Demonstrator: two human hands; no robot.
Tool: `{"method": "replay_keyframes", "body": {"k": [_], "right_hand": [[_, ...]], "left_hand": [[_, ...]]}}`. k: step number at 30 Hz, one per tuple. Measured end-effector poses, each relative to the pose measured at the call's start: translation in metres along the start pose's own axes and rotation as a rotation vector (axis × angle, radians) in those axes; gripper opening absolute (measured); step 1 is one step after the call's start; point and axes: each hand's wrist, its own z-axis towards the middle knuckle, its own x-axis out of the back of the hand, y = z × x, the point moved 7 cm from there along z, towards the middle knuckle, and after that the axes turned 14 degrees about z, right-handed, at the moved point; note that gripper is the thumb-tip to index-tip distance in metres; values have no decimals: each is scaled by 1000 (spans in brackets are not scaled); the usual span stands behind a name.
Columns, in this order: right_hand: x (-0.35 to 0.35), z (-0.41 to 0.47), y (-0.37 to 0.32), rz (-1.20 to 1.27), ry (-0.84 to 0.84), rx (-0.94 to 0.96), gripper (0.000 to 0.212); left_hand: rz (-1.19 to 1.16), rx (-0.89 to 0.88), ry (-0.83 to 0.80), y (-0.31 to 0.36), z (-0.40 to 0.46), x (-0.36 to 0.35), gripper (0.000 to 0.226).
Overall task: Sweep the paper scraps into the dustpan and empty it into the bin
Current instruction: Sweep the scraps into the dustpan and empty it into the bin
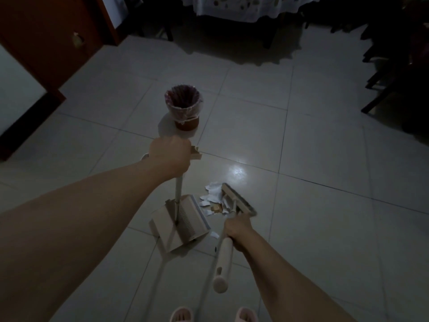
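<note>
Torn white paper scraps point(216, 199) between beige dustpan point(180, 223) and broom head point(239, 199); lined bin point(183, 106) beyond.

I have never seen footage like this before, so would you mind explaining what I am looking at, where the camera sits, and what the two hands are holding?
There is no machine here: a person wears a wide-angle camera on the head, so the single picture looks forward and down along both bare arms. The left hand grips the top of the upright handle of a dustpan, which rests on the tiled floor with its mouth facing right. The right hand grips the handle of a broom, whose head sits on the far side of a small pile of torn paper scraps, just right of the dustpan's mouth. One scrap lies apart, near the pan's front corner. Further ahead stands a small bin lined with a plastic bag. At the bottom edge you see the tips of the person's slippers. The room is dim, so finer details are hard to tell.
</note>
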Motion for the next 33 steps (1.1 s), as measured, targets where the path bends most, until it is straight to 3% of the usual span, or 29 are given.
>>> {"method": "replay_keyframes", "body": {"k": [2,4,6,8,10,12,15,21,25,29,33], "right_hand": [[-8,-5,8,-54,-22,-5,25],[-17,-12,11,-16,-38,-22,3],[-23,-17,13,-55,-68,-26,20],[-29,-24,14,-85,-95,-35,8],[-35,-27,20,-85,-110,-77,21],[-45,-37,21,-119,-120,-87,4],[-60,-45,26,-114,-167,-103,38],[-71,-57,27,-181,-185,-128,40],[-68,-62,22,-143,-176,-127,31],[-56,-60,19,-174,-163,-134,53],[-47,-66,10,-193,-156,-110,32]], "left_hand": [[6,1,-4,-3,-4,-2,28],[1,1,-2,-6,-9,-3,29],[-2,1,-4,-10,-15,-4,28],[-8,0,-6,-14,-20,-7,28],[-16,-3,-8,-17,-25,-9,30],[-21,-7,-3,-21,-29,-12,31],[-34,2,1,-28,-35,-14,31],[-42,6,-3,-37,-46,-19,33],[-54,13,-4,-40,-49,-22,33],[-80,13,-6,-46,-52,-25,33],[-101,11,-22,-55,-56,-28,33]]}}
